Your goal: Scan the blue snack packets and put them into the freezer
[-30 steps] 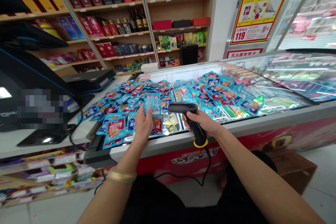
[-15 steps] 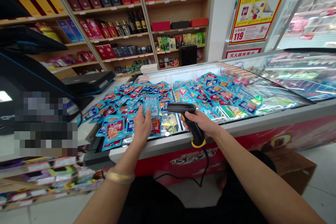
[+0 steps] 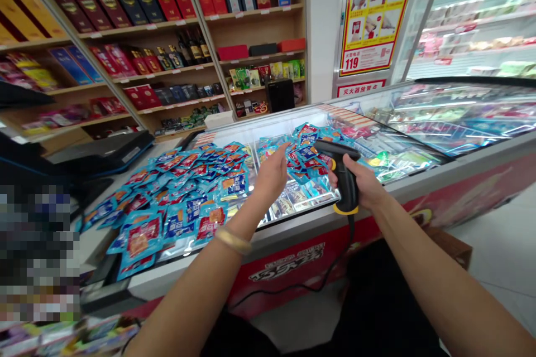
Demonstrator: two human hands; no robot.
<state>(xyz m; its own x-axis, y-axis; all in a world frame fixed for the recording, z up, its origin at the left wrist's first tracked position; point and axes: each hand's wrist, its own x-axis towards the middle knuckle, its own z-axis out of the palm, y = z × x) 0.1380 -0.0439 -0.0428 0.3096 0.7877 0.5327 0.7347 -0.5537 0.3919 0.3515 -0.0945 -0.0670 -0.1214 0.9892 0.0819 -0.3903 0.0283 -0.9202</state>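
Note:
My right hand (image 3: 363, 181) is wrapped round the handle of a black and yellow barcode scanner (image 3: 347, 184), held upright over the freezer's front edge. Its head points left, and a cable drops from the handle. Over the glass freezer top, my left hand (image 3: 272, 174) reaches forward with fingers stretched out, and no packet shows in it. Just beyond its fingertips lies the right-hand pile of blue snack packets (image 3: 307, 153). A larger spread of snack packets (image 3: 184, 178), with red or dark blue labels, covers the left of the freezer top, left of that hand.
The chest freezer (image 3: 293, 220) spans the front, with frozen goods under its glass. A dark machine on a counter (image 3: 100, 150) stands at left. Shelves of boxes and bottles (image 3: 167, 22) line the back. A brown box (image 3: 450, 245) sits on the floor at right.
My left hand has moved right and let go of the packet it held up. The scanner, still in my right hand, has shifted right in view. The view has turned too.

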